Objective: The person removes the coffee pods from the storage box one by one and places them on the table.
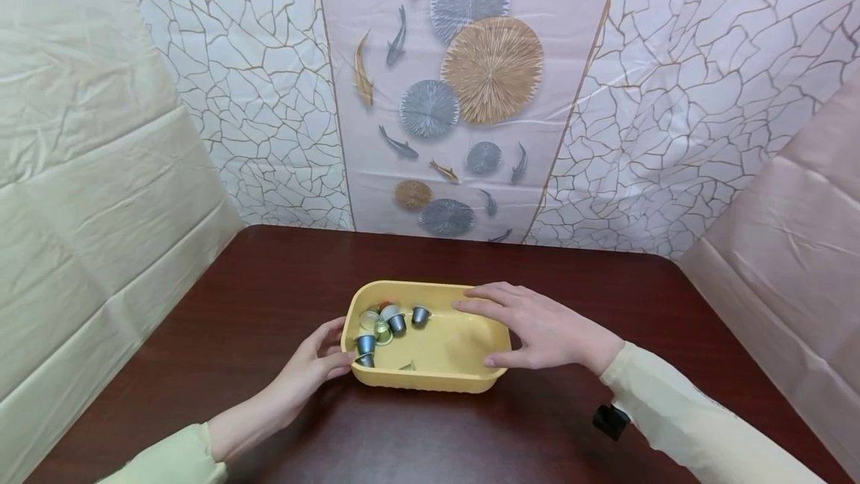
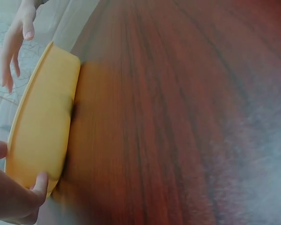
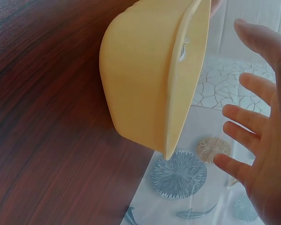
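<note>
A yellow tray [image 1: 437, 381] with a raised rim sits on the dark wooden table. Coffee capsules lie inside it, mostly bunched at its left end: blue ones [image 1: 366, 344], a pale green one [image 1: 383, 331] and a bit of orange-red. One blue capsule [image 1: 420, 315] is a little apart, towards the middle. My left hand [image 1: 312, 361] holds the tray's left end, thumb and fingers curved around the corner. Over the right end hovers my right hand [image 1: 537, 326], fingers spread and nothing in it; the right wrist view shows a gap between its fingers and the rim.
The reddish-brown table [image 1: 282, 267] extends around the tray on all sides. Behind it hangs a patterned cloth [image 1: 430, 170] with discs and fish, and pale cloth panels [image 1: 101, 245] stand left and right. A black device [image 1: 611, 421] is at the right wrist.
</note>
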Action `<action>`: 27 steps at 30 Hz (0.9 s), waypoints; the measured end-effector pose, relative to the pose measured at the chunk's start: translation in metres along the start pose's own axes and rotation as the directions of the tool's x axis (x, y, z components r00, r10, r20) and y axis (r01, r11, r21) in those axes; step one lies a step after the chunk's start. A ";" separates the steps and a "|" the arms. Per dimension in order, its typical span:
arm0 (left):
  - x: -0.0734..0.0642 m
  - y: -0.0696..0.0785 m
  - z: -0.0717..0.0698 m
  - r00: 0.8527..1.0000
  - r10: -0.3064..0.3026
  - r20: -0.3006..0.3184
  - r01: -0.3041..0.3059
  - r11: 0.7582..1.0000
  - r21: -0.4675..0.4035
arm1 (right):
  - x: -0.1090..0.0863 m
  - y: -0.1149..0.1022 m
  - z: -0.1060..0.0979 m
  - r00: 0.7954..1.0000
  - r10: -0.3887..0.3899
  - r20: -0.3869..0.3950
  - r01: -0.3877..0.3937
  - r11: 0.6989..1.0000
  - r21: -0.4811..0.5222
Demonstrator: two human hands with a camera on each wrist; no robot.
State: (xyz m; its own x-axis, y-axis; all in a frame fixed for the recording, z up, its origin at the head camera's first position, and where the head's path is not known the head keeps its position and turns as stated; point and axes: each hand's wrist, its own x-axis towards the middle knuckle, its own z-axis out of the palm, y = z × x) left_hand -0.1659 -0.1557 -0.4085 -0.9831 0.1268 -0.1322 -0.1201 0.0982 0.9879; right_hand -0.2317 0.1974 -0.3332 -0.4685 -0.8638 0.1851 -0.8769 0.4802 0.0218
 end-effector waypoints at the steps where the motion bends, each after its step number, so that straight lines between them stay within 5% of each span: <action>1: -0.001 0.000 0.000 1.000 -0.001 -0.004 0.001 1.000 0.000 | 0.000 0.000 0.000 1.000 -0.003 -0.001 0.003 1.000 0.002; 12: -0.008 -0.004 -0.003 0.999 -0.020 -0.030 0.019 0.999 -0.031 | 0.000 -0.001 0.002 1.000 0.007 0.008 -0.007 1.000 0.025; 27: -0.012 -0.006 -0.005 0.998 0.053 -0.032 -0.053 0.999 0.004 | 0.008 -0.006 0.008 1.000 -0.012 -0.001 0.012 0.999 0.043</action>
State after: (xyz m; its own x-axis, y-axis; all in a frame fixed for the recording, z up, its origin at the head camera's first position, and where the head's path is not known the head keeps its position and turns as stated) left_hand -0.1541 -0.1629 -0.4119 -0.9920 0.1000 -0.0771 -0.0676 0.0952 0.9932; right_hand -0.2310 0.1864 -0.3395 -0.4575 -0.8695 0.1861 -0.8865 0.4624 -0.0185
